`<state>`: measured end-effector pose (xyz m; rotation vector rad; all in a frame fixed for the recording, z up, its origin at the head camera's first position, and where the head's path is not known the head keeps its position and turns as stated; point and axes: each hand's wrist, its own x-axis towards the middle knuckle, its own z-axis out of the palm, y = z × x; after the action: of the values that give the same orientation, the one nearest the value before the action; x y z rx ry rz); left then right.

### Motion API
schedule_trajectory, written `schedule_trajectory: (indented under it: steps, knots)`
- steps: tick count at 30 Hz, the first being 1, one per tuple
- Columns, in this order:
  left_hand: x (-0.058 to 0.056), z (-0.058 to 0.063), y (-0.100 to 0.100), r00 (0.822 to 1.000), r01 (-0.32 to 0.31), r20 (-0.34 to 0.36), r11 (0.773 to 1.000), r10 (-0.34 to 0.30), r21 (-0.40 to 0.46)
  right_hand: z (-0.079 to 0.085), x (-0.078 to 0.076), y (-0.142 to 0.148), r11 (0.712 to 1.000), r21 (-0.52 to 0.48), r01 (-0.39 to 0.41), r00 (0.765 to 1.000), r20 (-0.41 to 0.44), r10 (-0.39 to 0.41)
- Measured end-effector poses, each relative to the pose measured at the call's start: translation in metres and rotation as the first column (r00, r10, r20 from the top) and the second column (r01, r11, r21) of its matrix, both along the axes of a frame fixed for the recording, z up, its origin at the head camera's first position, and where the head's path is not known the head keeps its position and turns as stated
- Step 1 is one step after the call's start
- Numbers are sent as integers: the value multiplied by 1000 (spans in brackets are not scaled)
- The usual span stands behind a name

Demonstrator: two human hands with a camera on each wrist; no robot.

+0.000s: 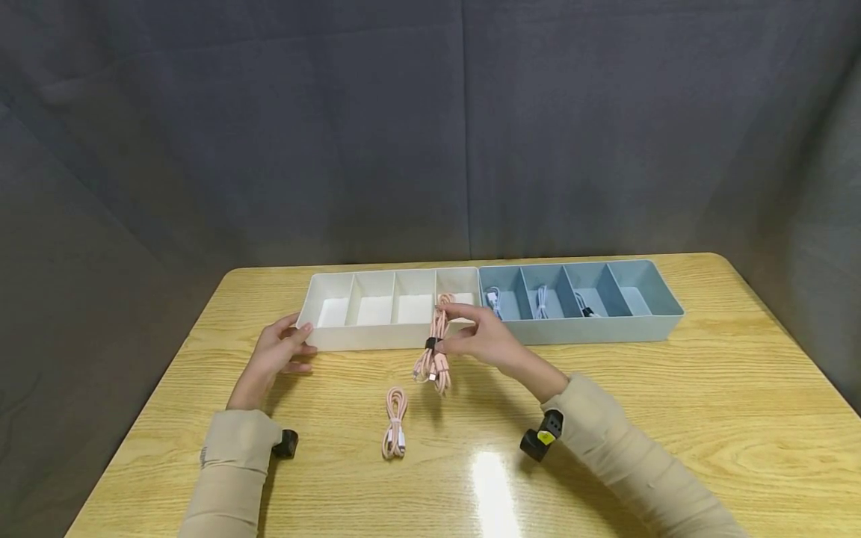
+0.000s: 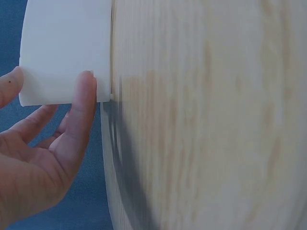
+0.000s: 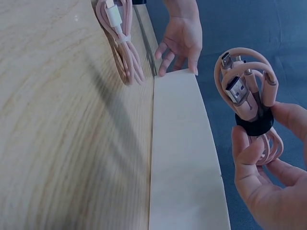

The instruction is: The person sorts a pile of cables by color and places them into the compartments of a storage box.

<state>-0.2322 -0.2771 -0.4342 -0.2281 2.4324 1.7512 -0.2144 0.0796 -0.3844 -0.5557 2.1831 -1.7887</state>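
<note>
My right hand (image 1: 486,340) pinches a coiled pink charging cable (image 3: 249,88) bound with a black strap. It hangs in front of the white divided box's (image 1: 366,338) rightmost compartment, its metal plugs exposed at one end. At the left end of that box, my left hand (image 1: 272,350) touches the corner with mostly straight fingers; in the left wrist view one digit lies against the white wall (image 2: 62,52). Another coiled pink cable (image 1: 395,424), tied at its middle, lies on the wooden table between the arms.
A blue-grey divided box (image 1: 585,331) adjoins the white one on the right. Three of its compartments hold cables: a white-plugged one (image 1: 494,299), a pale one (image 1: 541,301) and one with a black part (image 1: 587,308). A dark curtain (image 1: 403,134) hangs behind the table (image 1: 740,418).
</note>
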Motion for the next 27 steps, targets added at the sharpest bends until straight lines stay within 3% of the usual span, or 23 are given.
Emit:
schedule_trajectory:
  steps: [3, 6, 18, 27]
  knots:
    - [-5, -10, -5, 1000, -3, -11, 1000, 3, -1, 0, -4, -2, 1000, -2, 10, 1000, -3, -10]
    - [-4, -10, -5, 1000, -7, -10, 1000, 7, 1, 1, -9, -4, 1000, -12, 18, 1000, 8, -18]
    - [12, 23, 11, 1000, 6, 21, 1000, -6, -12, 14, -24, -9, 996, 1, 88, 996, -31, -87]
    - [11, 20, 10, 1000, 4, 4, 1000, -4, 5, 23, -40, -8, 991, -28, 134, 991, 11, -134]
